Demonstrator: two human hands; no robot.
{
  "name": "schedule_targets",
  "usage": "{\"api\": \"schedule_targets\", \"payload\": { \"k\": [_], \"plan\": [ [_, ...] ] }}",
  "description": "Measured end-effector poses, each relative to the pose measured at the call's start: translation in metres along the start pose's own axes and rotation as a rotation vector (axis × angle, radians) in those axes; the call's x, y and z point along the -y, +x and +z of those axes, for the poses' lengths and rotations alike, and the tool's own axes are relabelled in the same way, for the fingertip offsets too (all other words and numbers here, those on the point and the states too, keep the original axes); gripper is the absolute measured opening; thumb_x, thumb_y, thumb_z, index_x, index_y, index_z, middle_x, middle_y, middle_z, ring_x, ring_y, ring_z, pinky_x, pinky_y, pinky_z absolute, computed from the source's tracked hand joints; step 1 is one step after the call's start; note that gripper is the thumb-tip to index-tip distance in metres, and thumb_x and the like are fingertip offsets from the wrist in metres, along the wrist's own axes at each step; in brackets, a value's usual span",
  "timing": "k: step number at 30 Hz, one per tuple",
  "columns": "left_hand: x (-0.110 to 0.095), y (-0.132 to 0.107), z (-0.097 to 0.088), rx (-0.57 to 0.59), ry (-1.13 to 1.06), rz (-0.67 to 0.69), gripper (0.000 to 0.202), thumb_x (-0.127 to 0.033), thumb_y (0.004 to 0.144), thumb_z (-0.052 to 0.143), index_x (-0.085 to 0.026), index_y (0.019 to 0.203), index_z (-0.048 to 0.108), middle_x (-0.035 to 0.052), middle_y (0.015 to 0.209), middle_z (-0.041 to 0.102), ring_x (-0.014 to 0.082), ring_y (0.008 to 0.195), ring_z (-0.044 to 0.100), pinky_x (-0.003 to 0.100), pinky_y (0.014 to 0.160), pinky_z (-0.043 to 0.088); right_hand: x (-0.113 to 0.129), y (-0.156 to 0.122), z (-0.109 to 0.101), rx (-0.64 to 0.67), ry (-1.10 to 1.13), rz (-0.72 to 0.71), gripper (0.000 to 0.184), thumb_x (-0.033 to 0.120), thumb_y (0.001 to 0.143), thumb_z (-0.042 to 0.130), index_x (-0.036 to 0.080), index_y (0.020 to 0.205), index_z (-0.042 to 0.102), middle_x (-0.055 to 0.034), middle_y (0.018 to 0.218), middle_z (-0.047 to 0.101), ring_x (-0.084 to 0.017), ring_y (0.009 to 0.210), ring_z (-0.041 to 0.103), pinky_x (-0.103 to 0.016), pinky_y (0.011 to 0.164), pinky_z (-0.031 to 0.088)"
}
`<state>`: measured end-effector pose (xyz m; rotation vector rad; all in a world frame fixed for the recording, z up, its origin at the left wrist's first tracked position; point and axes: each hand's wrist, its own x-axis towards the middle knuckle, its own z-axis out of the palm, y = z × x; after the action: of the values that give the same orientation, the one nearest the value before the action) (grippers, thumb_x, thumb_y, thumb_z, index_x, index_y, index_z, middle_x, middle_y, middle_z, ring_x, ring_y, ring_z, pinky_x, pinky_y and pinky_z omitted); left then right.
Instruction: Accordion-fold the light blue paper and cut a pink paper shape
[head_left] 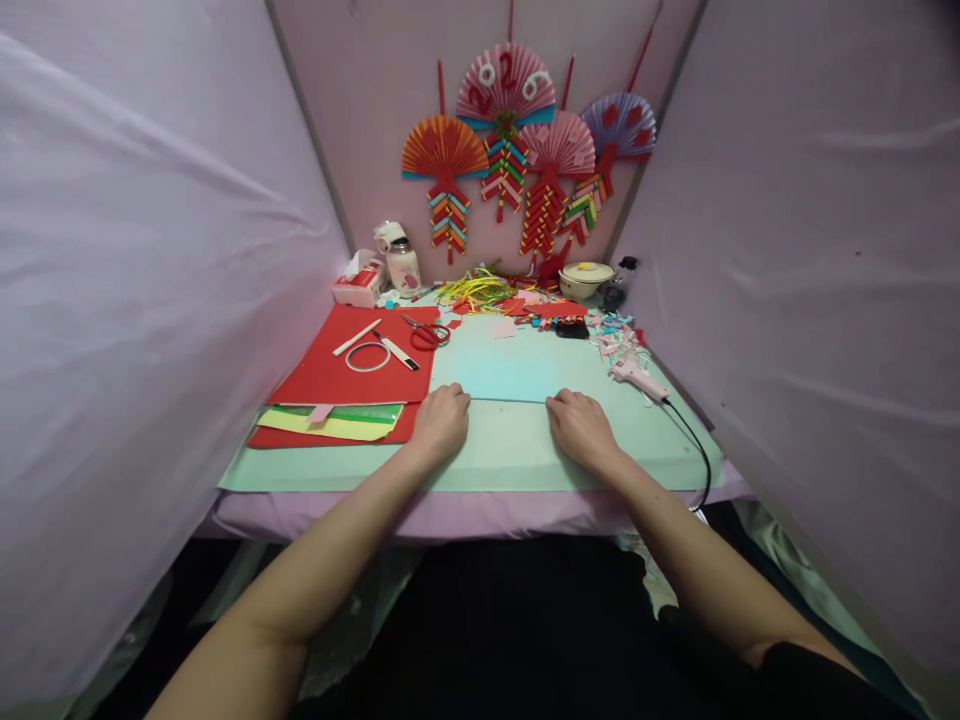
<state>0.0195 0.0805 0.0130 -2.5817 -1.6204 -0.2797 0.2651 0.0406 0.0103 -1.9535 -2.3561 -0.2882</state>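
A sheet of light blue paper point(506, 374) lies on the pale green table mat point(517, 462) in front of me. My left hand point(442, 420) is closed at its near left corner, fingers curled in. At the near right corner, my right hand point(582, 426) pinches the paper's edge. The fingertips of both hands are partly hidden by the knuckles. Left of the paper, red-handled scissors point(429, 336) rest partly on a red sheet point(322, 375), close to my left hand.
On the red sheet lie a white pen-like stick point(358, 338), a utility knife point(397, 352) and a tape ring point(367, 357). A corded glue gun point(639, 380) sits at right. Paper scraps point(619, 338), yellow strips point(480, 290), a lidded bowl point(585, 280) and a tissue box point(360, 282) line the back.
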Motion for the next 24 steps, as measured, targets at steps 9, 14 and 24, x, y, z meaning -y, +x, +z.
{"api": "schedule_targets", "payload": {
  "k": [9,14,24],
  "plan": [
    [-0.016,0.047,-0.002,0.097,-0.039,0.181,0.025,-0.026,0.092,0.048,-0.016,0.098,0.07,0.0108,0.102,0.063,0.0242,0.099,0.057,0.032,0.076,0.045,-0.023,0.04,0.006,-0.011,0.091,-0.11,0.02,0.027,0.093,0.055,0.016,0.084,0.069,-0.0071,0.092,0.069,-0.018,0.092,0.059,-0.031,0.083,0.027],
    [-0.017,0.051,0.011,0.087,-0.066,0.23,0.029,-0.026,0.096,0.041,-0.019,0.093,0.069,0.0088,0.103,0.062,0.023,0.099,0.054,0.031,0.073,0.042,-0.031,0.041,0.006,0.011,0.139,-0.095,0.023,0.029,0.095,0.052,0.017,0.084,0.068,-0.0061,0.092,0.069,-0.018,0.091,0.058,-0.032,0.08,0.025],
    [-0.014,0.048,0.013,-0.007,-0.039,0.243,0.026,-0.024,0.097,0.042,-0.016,0.098,0.066,0.0096,0.096,0.063,0.0231,0.093,0.055,0.033,0.078,0.043,0.021,0.072,0.0,-0.039,0.277,-0.245,0.019,0.033,0.093,0.055,0.023,0.099,0.07,-0.0045,0.097,0.07,-0.019,0.096,0.054,-0.034,0.082,0.022]
  ]
}}
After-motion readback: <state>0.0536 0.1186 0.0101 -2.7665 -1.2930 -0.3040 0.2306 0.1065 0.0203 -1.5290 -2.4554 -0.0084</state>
